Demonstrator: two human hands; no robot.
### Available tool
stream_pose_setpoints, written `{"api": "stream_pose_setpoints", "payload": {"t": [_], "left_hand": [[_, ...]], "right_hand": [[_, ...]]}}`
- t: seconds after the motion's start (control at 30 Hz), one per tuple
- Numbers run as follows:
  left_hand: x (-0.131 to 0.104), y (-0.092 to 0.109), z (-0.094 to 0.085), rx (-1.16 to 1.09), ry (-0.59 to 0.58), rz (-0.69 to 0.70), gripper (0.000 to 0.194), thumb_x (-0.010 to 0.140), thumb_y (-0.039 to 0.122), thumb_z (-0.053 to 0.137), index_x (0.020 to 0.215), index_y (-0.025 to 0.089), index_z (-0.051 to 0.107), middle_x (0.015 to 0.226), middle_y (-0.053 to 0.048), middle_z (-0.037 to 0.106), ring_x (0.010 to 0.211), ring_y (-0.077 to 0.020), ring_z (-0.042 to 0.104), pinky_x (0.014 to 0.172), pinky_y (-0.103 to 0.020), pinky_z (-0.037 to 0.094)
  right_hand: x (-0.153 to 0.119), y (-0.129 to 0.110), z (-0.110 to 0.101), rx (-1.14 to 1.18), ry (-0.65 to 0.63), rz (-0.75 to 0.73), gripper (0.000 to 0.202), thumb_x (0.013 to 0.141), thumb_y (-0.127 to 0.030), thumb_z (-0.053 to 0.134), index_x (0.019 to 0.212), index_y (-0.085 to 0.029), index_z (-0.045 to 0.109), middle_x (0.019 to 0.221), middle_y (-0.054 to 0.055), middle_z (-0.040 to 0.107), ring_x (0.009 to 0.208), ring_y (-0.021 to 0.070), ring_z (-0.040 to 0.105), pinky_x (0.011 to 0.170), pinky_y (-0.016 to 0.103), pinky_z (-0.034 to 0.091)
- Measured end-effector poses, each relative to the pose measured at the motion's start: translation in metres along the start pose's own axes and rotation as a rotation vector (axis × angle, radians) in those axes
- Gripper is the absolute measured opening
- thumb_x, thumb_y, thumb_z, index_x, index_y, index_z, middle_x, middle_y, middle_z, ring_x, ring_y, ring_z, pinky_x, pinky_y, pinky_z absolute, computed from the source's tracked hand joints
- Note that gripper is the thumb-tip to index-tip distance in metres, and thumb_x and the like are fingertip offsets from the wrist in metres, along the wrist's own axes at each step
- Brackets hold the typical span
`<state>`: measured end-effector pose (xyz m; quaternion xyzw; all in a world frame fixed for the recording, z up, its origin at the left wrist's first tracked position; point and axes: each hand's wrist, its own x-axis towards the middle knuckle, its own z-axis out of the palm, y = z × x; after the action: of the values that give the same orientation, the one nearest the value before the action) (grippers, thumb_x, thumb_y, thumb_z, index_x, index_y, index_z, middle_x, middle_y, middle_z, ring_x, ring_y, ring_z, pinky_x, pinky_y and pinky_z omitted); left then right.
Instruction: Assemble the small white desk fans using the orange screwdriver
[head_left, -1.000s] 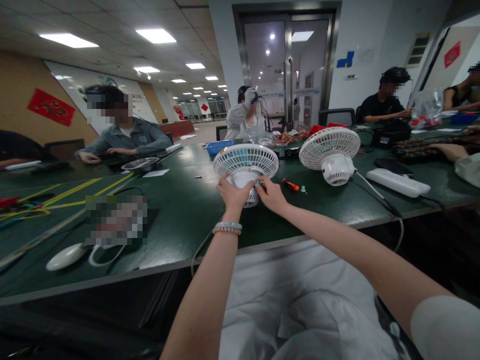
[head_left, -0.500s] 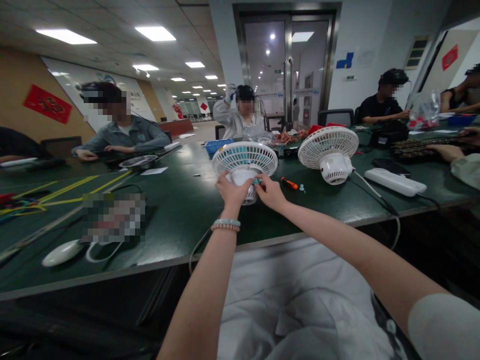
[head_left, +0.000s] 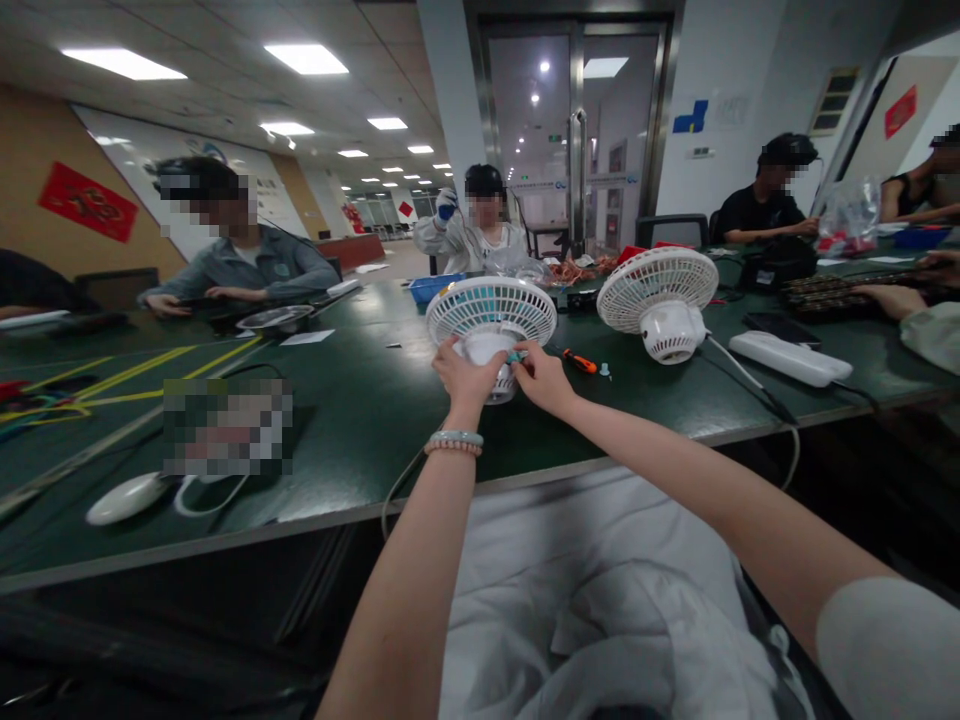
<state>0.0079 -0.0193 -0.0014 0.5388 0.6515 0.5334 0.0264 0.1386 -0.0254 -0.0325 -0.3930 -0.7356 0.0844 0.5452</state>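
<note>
A white electric fan [head_left: 491, 308] lies face down in front of me, its motor housing toward me and its cage on the far side. My left hand [head_left: 466, 375] is wrapped round the left of the housing, thumb on its back. At the housing's right side, my right hand [head_left: 541, 375] pinches a small teal piece [head_left: 516, 356], too small to name. The left thumb reaches close to that piece. Fingers hide part of the housing. An orange and black screwdriver [head_left: 580, 361] and a small pale blue plastic part [head_left: 604, 369] lie to the right.
A second white fan [head_left: 660, 295] stands at the right, beside a white power strip [head_left: 790, 357]. A blue tray [head_left: 431, 288] sits behind my fan. At the left are a white computer mouse [head_left: 126, 498] and yellow strips [head_left: 142, 372]. Other people sit around the green table [head_left: 352, 420].
The view has shifted slightly. The right fingers and the teal piece have turned a little at the housing; the left hand keeps its hold. The person opposite has moved a raised gloved hand.
</note>
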Motion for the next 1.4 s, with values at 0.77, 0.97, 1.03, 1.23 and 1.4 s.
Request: {"api": "stream_pose_setpoints", "payload": {"t": [0.77, 0.97, 1.03, 1.23, 1.4], "left_hand": [[-0.002, 0.003, -0.002, 0.013, -0.024, -0.025, 0.077, 0.052, 0.041, 0.072, 0.114, 0.021, 0.033, 0.121, -0.011, 0.036, 0.123, -0.0289, 0.032, 0.1, -0.045, 0.03], [-0.002, 0.002, -0.002, -0.016, -0.01, 0.002, 0.077, 0.052, 0.039, 0.072, 0.115, 0.021, 0.033, 0.121, -0.012, 0.035, 0.123, -0.0303, 0.03, 0.1, -0.047, 0.03], [-0.002, 0.001, -0.002, -0.019, 0.002, 0.022, 0.077, 0.053, 0.038, 0.071, 0.117, 0.02, 0.032, 0.122, -0.013, 0.034, 0.124, -0.0308, 0.029, 0.1, -0.048, 0.029], [-0.007, 0.004, -0.002, 0.028, 0.072, -0.022, 0.067, 0.062, 0.039, 0.063, 0.119, 0.021, 0.033, 0.125, -0.015, 0.032, 0.121, -0.0343, 0.031, 0.094, -0.056, 0.029], [-0.015, 0.01, -0.011, 0.079, 0.183, 0.192, 0.051, 0.064, 0.028, 0.058, 0.111, 0.019, 0.041, 0.118, -0.012, 0.041, 0.116, -0.0312, 0.035, 0.094, -0.05, 0.031]], "right_hand": [[0.016, 0.063, -0.032, -0.488, -0.376, -0.093, 0.03, 0.066, -0.024, 0.056, 0.094, -0.015, 0.063, 0.095, 0.011, 0.056, 0.092, 0.0224, 0.05, 0.082, 0.034, 0.041], [0.02, 0.073, -0.033, -0.483, -0.531, -0.015, 0.026, 0.07, -0.02, 0.054, 0.092, -0.019, 0.067, 0.089, 0.007, 0.061, 0.078, 0.0162, 0.056, 0.077, 0.027, 0.043], [0.022, 0.074, -0.034, -0.478, -0.546, -0.001, 0.024, 0.07, -0.016, 0.054, 0.089, -0.02, 0.069, 0.085, 0.005, 0.064, 0.078, 0.016, 0.058, 0.076, 0.026, 0.043], [0.022, 0.068, -0.037, -0.446, -0.555, 0.028, 0.02, 0.07, -0.011, 0.055, 0.081, -0.019, 0.07, 0.082, 0.003, 0.068, 0.077, 0.0158, 0.061, 0.075, 0.025, 0.044], [0.022, 0.066, -0.037, -0.444, -0.559, 0.033, 0.022, 0.07, -0.009, 0.053, 0.08, -0.019, 0.07, 0.081, 0.003, 0.068, 0.077, 0.0157, 0.061, 0.076, 0.025, 0.045]]}}
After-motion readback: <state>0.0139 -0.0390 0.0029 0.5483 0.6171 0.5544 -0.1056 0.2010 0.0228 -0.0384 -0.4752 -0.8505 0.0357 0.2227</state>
